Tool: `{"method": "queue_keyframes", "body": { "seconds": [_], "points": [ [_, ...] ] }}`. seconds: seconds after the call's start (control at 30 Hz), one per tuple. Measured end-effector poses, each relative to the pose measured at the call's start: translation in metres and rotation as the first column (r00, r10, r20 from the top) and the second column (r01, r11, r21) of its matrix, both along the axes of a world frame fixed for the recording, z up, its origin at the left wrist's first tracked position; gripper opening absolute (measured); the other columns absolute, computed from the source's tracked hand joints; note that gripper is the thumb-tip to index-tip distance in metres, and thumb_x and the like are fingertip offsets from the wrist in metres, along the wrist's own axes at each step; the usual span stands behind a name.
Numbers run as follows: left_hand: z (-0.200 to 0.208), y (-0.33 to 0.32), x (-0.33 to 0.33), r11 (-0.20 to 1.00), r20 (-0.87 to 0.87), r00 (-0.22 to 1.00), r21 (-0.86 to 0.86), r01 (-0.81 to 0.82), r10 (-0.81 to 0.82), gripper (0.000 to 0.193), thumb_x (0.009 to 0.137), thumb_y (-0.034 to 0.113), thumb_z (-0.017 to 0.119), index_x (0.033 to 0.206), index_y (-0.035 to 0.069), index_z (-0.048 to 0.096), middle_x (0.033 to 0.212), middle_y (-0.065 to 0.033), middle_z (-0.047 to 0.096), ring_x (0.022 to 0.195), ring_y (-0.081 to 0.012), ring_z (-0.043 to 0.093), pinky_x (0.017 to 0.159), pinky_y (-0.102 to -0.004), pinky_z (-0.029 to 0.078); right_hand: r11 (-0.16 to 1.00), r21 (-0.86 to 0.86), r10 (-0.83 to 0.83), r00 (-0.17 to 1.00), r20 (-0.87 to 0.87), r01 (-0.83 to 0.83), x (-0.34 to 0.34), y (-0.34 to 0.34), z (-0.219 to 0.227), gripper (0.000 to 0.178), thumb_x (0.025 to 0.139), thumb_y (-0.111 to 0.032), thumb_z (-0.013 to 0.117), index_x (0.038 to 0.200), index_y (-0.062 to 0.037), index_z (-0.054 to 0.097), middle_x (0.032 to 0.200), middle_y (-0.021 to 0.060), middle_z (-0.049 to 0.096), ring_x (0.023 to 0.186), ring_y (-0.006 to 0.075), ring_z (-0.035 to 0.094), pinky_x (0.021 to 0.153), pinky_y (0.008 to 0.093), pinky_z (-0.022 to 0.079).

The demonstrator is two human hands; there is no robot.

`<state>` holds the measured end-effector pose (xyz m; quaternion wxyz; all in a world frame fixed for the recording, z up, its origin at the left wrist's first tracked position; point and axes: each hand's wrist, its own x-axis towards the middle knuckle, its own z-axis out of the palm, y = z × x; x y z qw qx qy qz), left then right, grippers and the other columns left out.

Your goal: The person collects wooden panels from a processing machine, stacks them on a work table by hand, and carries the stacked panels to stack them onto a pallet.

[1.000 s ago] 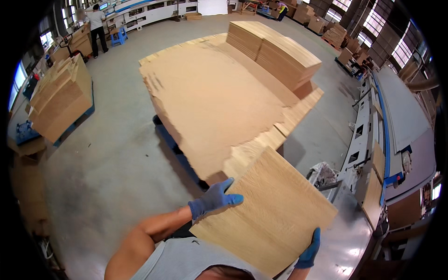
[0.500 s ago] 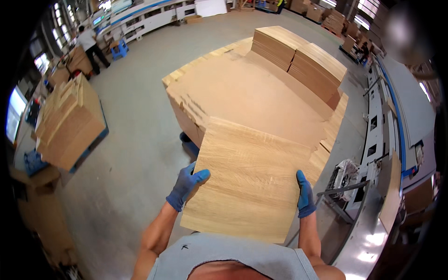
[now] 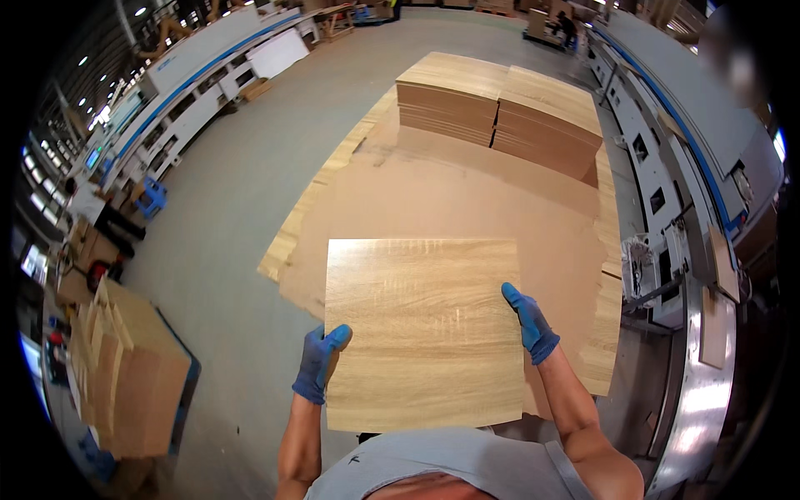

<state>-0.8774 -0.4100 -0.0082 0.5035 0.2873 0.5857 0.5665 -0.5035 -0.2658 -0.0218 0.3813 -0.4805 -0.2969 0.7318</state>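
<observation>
A square wood-grain panel (image 3: pixel 423 333) is held flat in front of my body. On its left edge my left hand (image 3: pixel 319 357), in a blue glove, is closed with the thumb on top. My right hand (image 3: pixel 531 321), gloved the same way, grips the right edge, thumb also on top. The fingers under the panel are hidden. Beyond and below the panel lies a broad brown sheet (image 3: pixel 467 204) on a wide low stack with wood-grain edges. At the far end of that sheet two piles of like panels (image 3: pixel 454 92) stand side by side.
A long machine with a blue stripe (image 3: pixel 658 158) and a metal table (image 3: pixel 696 408) run along the right. At the lower left sits a pallet of boards (image 3: pixel 137 375). A person (image 3: pixel 104 212) stands near a blue stool (image 3: pixel 151 197) at the left, by another long machine (image 3: pixel 192 100).
My view has turned to the right, so the stack now lies straighter ahead. The panel stays in both hands and now sits squarer to me, over the near part of the brown sheet.
</observation>
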Motion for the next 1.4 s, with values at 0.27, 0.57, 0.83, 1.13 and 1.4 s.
{"method": "queue_keyframes", "body": {
  "seconds": [0.27,0.57,0.83,1.13,1.4],
  "points": [
    [0.005,0.186,-0.119,0.965,0.0,0.966,-0.034,0.258,-0.259,0.036,0.089,0.021,0.068,0.109,-0.009,0.064,0.095,-0.0031,0.064,0.083,-0.0122,0.057,0.076,-0.0275,0.048,0.975,-0.062,-0.219,0.973,-0.071,0.215,-0.1,0.093,0.019,0.047,0.096,-0.034,0.063,0.126,0.0018,0.058,0.118,0.0112,0.066,0.102,0.02,0.064,0.089,0.0353,0.053],
    [-0.01,0.41,-0.181,0.893,-0.004,0.893,-0.042,0.449,-0.449,0.041,0.09,0.024,0.068,0.115,-0.009,0.064,0.103,-0.0054,0.066,0.091,-0.0139,0.06,0.084,-0.0294,0.049,0.951,-0.046,-0.309,0.937,-0.163,0.305,-0.139,0.263,-0.001,0.043,0.097,-0.032,0.062,0.128,-0.0019,0.058,0.121,0.0102,0.065,0.105,0.0203,0.064,0.09,0.0359,0.055],
    [-0.024,0.561,-0.172,0.887,0.102,0.885,-0.034,0.46,-0.455,0.036,0.089,0.027,0.069,0.104,-0.005,0.069,0.1,-0.0084,0.067,0.09,-0.0147,0.061,0.081,-0.0296,0.051,0.974,0.04,-0.211,0.959,-0.188,0.222,-0.13,0.403,0.015,0.043,0.096,-0.035,0.062,0.124,-0.0025,0.061,0.116,0.0084,0.067,0.102,0.0184,0.064,0.085,0.0336,0.055],
    [-0.082,0.609,-0.176,0.855,-0.508,0.692,-0.239,0.46,-0.514,0.063,0.084,0.045,0.074,0.111,-0.011,0.063,0.095,-0.0131,0.067,0.086,-0.0171,0.059,0.077,-0.0318,0.049,0.979,0.116,-0.2,0.889,0.412,0.166,-0.152,0.353,-0.028,0.051,0.097,-0.036,0.059,0.129,0.0049,0.057,0.117,0.0099,0.065,0.104,0.0168,0.06,0.089,0.0316,0.049],
    [-0.094,0.617,-0.172,0.844,-0.175,0.834,0.028,0.536,-0.524,0.037,0.092,0.02,0.068,0.121,-0.004,0.062,0.109,-0.0051,0.066,0.094,-0.0145,0.06,0.084,-0.0287,0.048,0.949,0.117,-0.31,0.934,0.176,0.293,-0.157,0.32,-0.04,0.056,0.097,-0.033,0.06,0.14,0.0004,0.048,0.125,0.0097,0.061,0.11,0.017,0.058,0.095,0.0318,0.047]
  ]
}}
